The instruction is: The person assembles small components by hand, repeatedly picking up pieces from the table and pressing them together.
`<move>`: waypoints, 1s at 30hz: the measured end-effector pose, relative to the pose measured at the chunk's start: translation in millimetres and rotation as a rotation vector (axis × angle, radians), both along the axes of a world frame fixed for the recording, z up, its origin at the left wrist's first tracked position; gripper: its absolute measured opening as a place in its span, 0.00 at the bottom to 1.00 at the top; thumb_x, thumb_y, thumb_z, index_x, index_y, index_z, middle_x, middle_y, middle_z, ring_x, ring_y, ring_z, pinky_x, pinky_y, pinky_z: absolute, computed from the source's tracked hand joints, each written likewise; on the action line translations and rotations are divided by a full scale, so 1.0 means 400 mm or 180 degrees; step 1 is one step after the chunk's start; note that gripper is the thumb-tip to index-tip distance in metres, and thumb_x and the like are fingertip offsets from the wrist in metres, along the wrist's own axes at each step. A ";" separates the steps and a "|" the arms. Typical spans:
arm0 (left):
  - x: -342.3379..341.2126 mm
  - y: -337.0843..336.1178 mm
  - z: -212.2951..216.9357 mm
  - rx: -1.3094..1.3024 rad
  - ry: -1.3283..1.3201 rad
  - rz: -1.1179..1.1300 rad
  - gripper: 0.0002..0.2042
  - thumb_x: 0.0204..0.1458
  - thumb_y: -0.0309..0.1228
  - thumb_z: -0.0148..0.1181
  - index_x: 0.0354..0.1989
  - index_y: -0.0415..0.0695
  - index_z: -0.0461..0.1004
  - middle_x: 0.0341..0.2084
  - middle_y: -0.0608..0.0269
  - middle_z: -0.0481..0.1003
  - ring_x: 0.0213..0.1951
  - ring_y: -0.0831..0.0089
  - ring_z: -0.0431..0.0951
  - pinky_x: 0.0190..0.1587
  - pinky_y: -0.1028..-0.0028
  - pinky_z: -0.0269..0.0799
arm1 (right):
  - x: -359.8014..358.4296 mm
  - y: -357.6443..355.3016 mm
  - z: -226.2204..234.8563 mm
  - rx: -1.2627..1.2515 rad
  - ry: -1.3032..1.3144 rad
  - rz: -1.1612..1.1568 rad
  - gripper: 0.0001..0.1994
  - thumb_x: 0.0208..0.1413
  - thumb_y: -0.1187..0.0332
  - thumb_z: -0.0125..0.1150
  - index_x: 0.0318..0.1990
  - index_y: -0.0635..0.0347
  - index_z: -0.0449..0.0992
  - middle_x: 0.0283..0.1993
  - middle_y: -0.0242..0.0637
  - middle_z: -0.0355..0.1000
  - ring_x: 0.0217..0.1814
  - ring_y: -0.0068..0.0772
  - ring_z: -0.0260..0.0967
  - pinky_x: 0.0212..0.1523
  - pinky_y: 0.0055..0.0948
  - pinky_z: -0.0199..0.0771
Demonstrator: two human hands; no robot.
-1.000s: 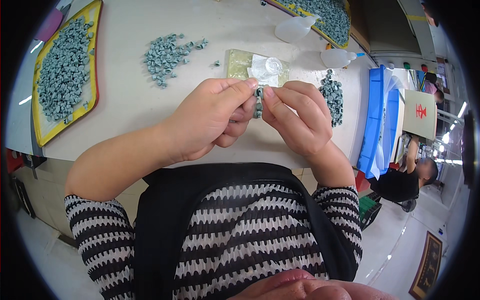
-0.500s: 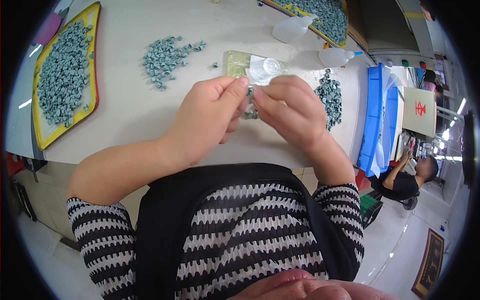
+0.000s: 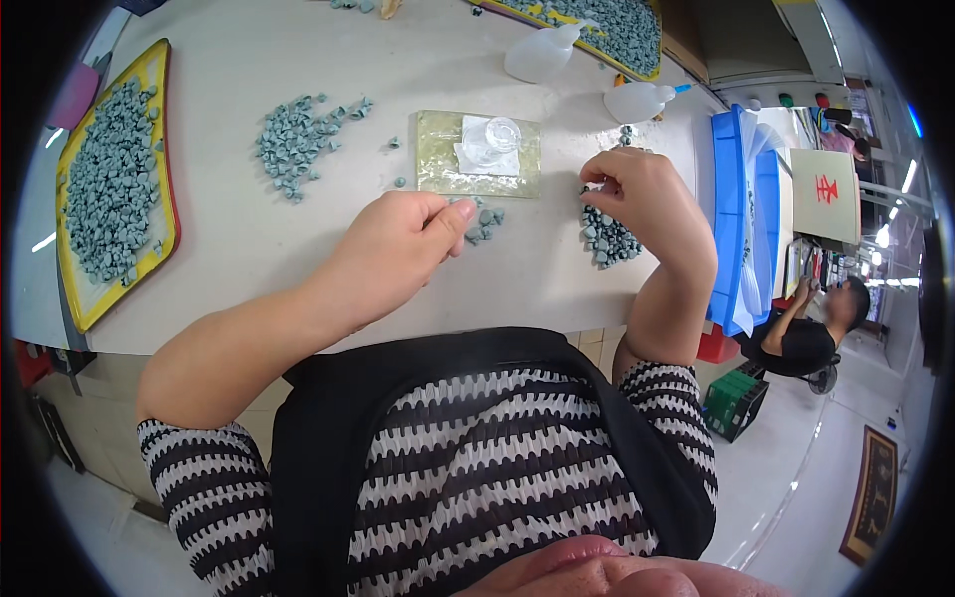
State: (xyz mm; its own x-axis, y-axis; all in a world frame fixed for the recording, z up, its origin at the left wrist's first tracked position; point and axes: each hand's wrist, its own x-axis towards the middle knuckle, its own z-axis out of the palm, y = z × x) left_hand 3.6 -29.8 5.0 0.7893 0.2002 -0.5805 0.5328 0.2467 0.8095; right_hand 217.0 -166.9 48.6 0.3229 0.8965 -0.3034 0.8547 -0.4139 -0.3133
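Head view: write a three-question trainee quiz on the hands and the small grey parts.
1. True or false: the left hand and the right hand are touching each other.
2. Which hand is over the small pile of grey parts near the blue trays? A left, B right.
3. What holds the large heap of grey parts at the far left of the table?

Key: 1 false, they are apart. 2 B. 3 The yellow tray.
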 end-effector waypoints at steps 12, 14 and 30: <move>0.000 0.018 0.030 -0.1339 -0.0308 0.0718 0.08 0.59 0.32 0.46 0.34 0.40 0.68 0.20 0.74 0.59 0.19 0.88 0.52 0.18 0.87 0.45 | -0.037 0.017 -0.012 0.0612 0.0327 0.0125 0.10 0.40 0.81 0.56 0.34 0.64 0.76 0.30 0.37 0.69 0.27 0.30 0.68 0.30 0.23 0.69; -0.001 0.032 0.023 -0.1350 -0.0376 0.0636 0.09 0.57 0.31 0.47 0.34 0.37 0.69 0.21 0.72 0.62 0.18 0.87 0.55 0.17 0.85 0.51 | -0.055 0.025 -0.006 0.0829 0.0544 0.0135 0.11 0.40 0.81 0.57 0.34 0.63 0.77 0.30 0.36 0.69 0.26 0.28 0.67 0.29 0.22 0.69; -0.002 0.012 0.030 -0.1738 -0.0856 0.0701 0.10 0.59 0.32 0.46 0.36 0.38 0.71 0.23 0.71 0.65 0.16 0.88 0.52 0.16 0.84 0.46 | -0.133 0.068 -0.038 0.2765 0.0136 0.1345 0.15 0.32 0.83 0.65 0.33 0.64 0.77 0.31 0.37 0.72 0.30 0.33 0.71 0.29 0.26 0.72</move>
State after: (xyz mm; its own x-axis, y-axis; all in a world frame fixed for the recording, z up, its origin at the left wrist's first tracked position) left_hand 3.0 -25.0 17.0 0.8955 0.1058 -0.4323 0.2188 0.7412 0.6347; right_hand 164.0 -139.8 33.5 -0.0735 0.8534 0.5161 0.8608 0.3156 -0.3993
